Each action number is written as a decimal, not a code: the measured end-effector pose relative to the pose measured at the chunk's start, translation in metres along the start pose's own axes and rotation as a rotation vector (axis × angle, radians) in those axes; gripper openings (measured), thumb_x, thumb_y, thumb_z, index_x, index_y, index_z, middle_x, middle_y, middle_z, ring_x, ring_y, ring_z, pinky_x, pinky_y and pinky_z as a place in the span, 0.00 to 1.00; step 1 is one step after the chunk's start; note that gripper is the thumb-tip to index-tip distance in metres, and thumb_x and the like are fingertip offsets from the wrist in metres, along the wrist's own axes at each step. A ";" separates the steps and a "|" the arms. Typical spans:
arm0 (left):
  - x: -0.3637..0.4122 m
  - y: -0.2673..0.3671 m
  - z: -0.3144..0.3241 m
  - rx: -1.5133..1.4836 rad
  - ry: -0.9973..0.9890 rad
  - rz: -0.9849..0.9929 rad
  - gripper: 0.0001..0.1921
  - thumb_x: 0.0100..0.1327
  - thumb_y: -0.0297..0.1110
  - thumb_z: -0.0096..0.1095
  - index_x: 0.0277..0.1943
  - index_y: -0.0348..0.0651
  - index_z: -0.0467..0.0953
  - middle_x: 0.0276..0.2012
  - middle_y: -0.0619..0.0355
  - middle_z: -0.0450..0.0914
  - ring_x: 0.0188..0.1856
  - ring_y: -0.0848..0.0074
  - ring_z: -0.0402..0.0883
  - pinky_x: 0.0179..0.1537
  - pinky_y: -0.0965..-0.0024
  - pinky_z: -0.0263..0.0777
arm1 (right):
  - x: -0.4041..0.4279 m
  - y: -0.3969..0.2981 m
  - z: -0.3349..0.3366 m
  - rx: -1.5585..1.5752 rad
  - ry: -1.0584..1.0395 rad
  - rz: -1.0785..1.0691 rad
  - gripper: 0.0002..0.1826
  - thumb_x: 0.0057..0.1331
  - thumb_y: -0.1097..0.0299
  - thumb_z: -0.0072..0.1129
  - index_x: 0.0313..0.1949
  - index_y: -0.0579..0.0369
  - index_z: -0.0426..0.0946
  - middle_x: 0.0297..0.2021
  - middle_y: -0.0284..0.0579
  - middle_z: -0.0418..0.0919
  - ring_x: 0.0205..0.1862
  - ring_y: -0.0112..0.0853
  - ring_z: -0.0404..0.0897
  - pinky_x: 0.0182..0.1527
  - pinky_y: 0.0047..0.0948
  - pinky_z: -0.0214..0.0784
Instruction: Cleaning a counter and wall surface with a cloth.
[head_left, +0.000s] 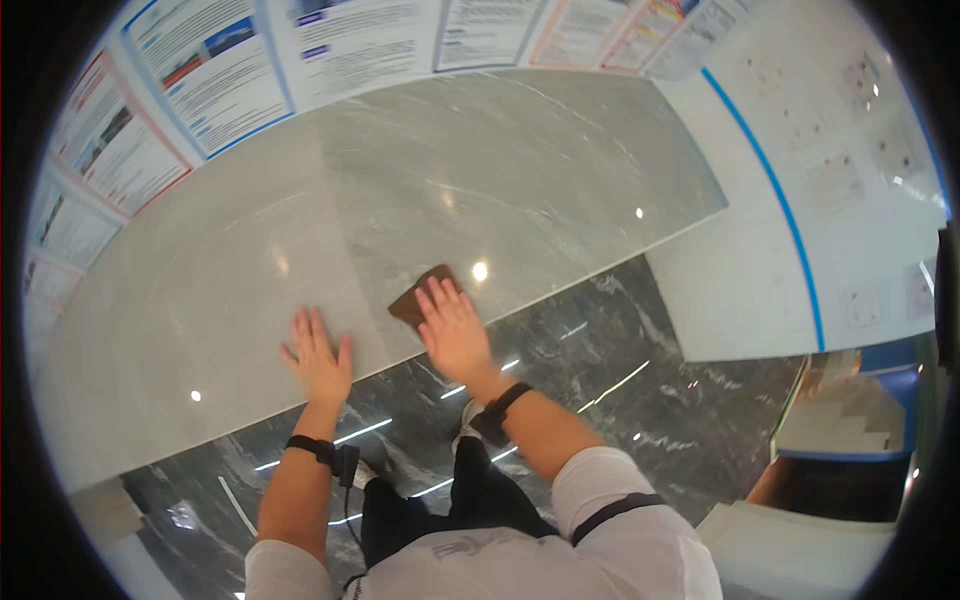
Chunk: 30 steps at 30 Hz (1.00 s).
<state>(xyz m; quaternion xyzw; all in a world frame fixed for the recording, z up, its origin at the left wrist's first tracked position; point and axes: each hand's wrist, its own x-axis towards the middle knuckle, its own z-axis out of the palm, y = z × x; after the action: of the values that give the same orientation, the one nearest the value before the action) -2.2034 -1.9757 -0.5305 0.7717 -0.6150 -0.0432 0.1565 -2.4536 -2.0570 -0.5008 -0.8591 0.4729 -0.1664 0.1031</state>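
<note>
A folded brown cloth (409, 306) lies near the front edge of a grey marble-patterned countertop (465, 150). My right hand (454, 330) rests flat on the cloth's right part, fingers pointing away from me, and covers some of it. To its left, my left hand (319, 356) is spread on the bare counter surface near the same edge, with nothing under or between the fingers that I can see. Each wrist wears a black strap with a small device; a cable hangs from the left one (346, 465).
Posters with print (217, 82) line the wall behind the counter. At right stands a white panel (750, 247) with a blue stripe and wall-mounted fittings. Below the counter edge is a dark marble floor (585, 390). A white ledge (795, 547) stands at lower right.
</note>
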 end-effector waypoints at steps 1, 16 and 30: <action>0.006 0.008 0.005 0.155 0.058 -0.100 0.40 0.70 0.50 0.58 0.79 0.44 0.55 0.80 0.48 0.53 0.81 0.55 0.51 0.76 0.34 0.38 | -0.001 0.032 -0.008 -0.010 0.007 0.018 0.32 0.73 0.59 0.52 0.74 0.53 0.63 0.76 0.53 0.59 0.78 0.50 0.58 0.78 0.50 0.47; 0.026 0.030 -0.014 0.249 -0.098 -0.137 0.43 0.67 0.45 0.61 0.81 0.47 0.50 0.81 0.52 0.52 0.82 0.59 0.47 0.77 0.40 0.35 | -0.010 0.323 -0.112 -0.134 0.043 0.153 0.30 0.75 0.64 0.48 0.76 0.52 0.61 0.77 0.52 0.58 0.78 0.55 0.56 0.77 0.53 0.49; 0.018 0.009 -0.009 0.400 -0.247 -0.055 0.45 0.66 0.28 0.57 0.82 0.42 0.41 0.82 0.43 0.45 0.83 0.52 0.43 0.79 0.47 0.37 | -0.020 0.561 -0.191 -0.254 0.084 0.445 0.31 0.76 0.62 0.46 0.77 0.53 0.59 0.77 0.54 0.57 0.78 0.56 0.54 0.77 0.53 0.47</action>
<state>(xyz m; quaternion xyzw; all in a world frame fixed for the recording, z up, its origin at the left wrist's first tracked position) -2.2052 -1.9933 -0.5169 0.7928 -0.6043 -0.0187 -0.0769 -2.9736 -2.3423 -0.5158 -0.7323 0.6712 -0.1146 0.0086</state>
